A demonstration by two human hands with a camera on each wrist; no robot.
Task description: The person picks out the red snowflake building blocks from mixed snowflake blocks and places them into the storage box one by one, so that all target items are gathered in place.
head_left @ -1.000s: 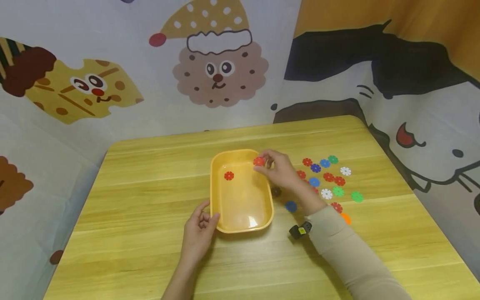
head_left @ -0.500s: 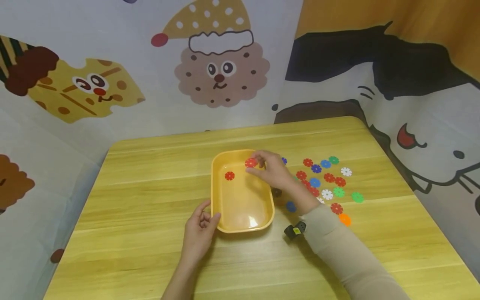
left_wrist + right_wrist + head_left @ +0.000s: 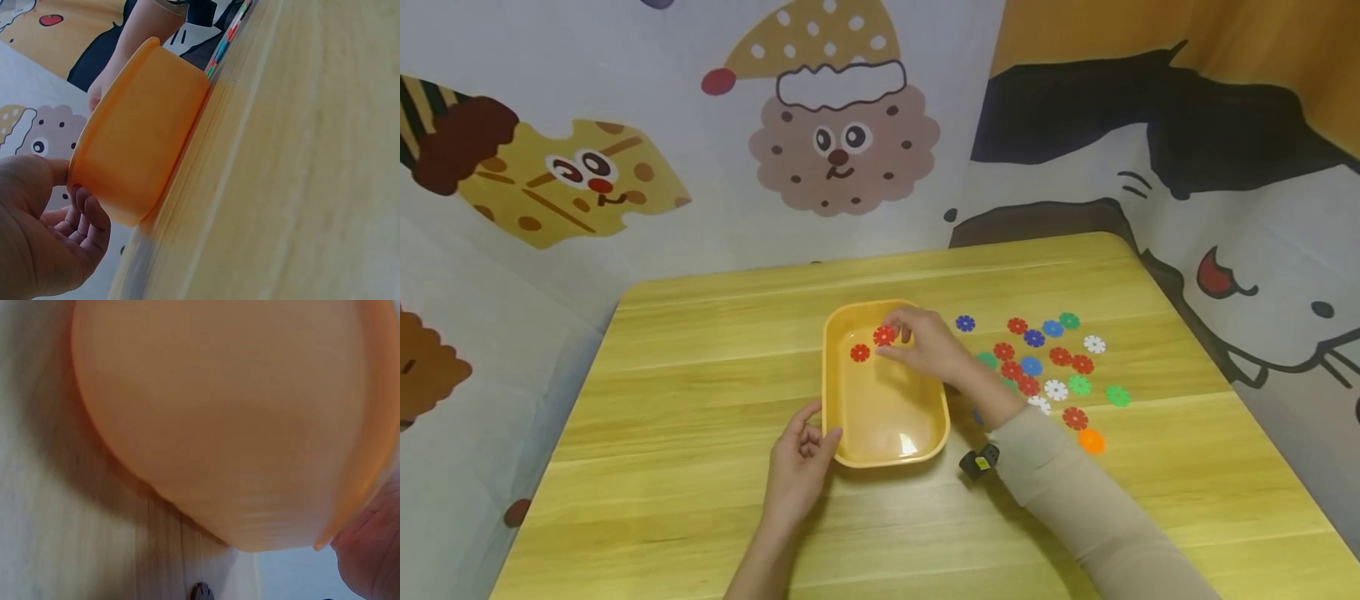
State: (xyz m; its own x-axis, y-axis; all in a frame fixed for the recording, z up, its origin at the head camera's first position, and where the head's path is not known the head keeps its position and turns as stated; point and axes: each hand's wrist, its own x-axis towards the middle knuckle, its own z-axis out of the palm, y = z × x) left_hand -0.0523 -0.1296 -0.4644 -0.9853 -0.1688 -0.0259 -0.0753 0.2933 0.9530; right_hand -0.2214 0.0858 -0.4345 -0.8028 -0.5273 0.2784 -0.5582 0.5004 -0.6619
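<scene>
A yellow plastic tray [image 3: 891, 408] stands on the table, with one red snowflake disc [image 3: 860, 353] lying on its floor. My left hand [image 3: 797, 467] grips the tray's near left corner, thumb over the rim; in the left wrist view the left hand [image 3: 56, 231] has its other fingers curled against the outside wall. Over the far part of the tray, my right hand [image 3: 925, 346] pinches a second red snowflake disc [image 3: 883, 336] between thumb and fingers. The tray's outer wall [image 3: 219, 425] fills most of the right wrist view, with part of the right hand [image 3: 369, 550] beyond its rim.
Several loose snowflake discs lie right of the tray, among them a white disc [image 3: 1056, 390], a green disc [image 3: 1117, 396] and an orange disc [image 3: 1092, 442]. The wooden table [image 3: 700, 400] meets a cartoon-printed cloth [image 3: 700, 217] behind. A black strapped device [image 3: 979, 461] sits at the right wrist.
My right hand has moved left and slightly nearer over the tray with the red snowflake disc, close to the one lying there. The left hand has stayed on the tray.
</scene>
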